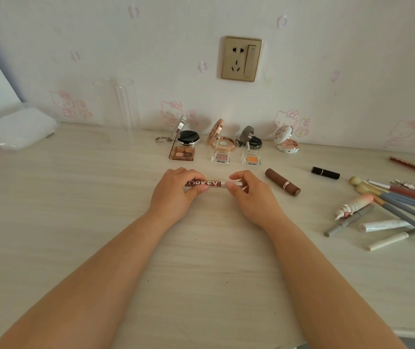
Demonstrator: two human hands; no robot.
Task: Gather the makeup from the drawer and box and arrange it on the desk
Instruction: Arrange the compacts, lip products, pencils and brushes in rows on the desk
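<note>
A slim lip gloss tube (214, 183), dark red with white letters and a silver cap end, lies sideways just above the desk centre. My left hand (176, 191) pinches its red body and my right hand (248, 195) pinches the silver cap. Behind them, open compacts and palettes stand in a row: an eyeshadow palette (182, 152), a black cushion compact (188, 137), a rose-gold compact (222, 142), a grey compact (253, 141) and a white floral one (288, 143). A brown lipstick (282, 182) and a black lipstick (325, 172) lie to the right.
A heap of brushes, pencils and tubes (392, 205) covers the desk's right side. A clear acrylic holder (119, 109) stands at the back left by the wall, with a white plastic bag (17, 127) further left. A wall socket (241, 59) sits above the row.
</note>
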